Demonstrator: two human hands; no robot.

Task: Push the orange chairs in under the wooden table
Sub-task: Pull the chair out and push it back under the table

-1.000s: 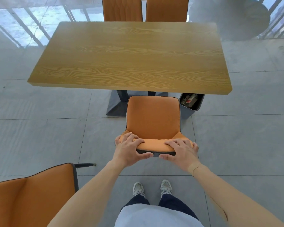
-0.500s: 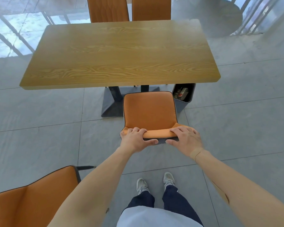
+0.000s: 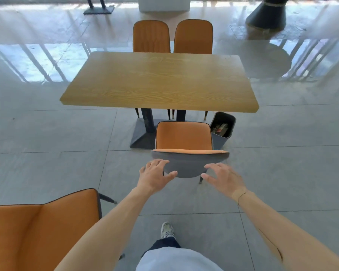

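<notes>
An orange chair [image 3: 183,136] with a grey back stands in front of me, its seat front close to the near edge of the wooden table [image 3: 159,81]. My left hand [image 3: 155,176] and my right hand [image 3: 223,178] hover just behind the chair's backrest, fingers spread, holding nothing. A second orange chair [image 3: 39,233] stands at the lower left, away from the table. Two more orange chairs [image 3: 151,36] [image 3: 193,36] sit tucked in at the table's far side.
A dark bin [image 3: 222,127] with rubbish stands right of the near chair, under the table's right end. The table's dark pedestal base [image 3: 143,133] is left of the chair. Grey tiled floor [image 3: 47,163] surrounds everything; my foot [image 3: 166,229] is below.
Both hands have let go of the chair's backrest and drawn back. The view has pulled away and tilted up, showing more of the room.
</notes>
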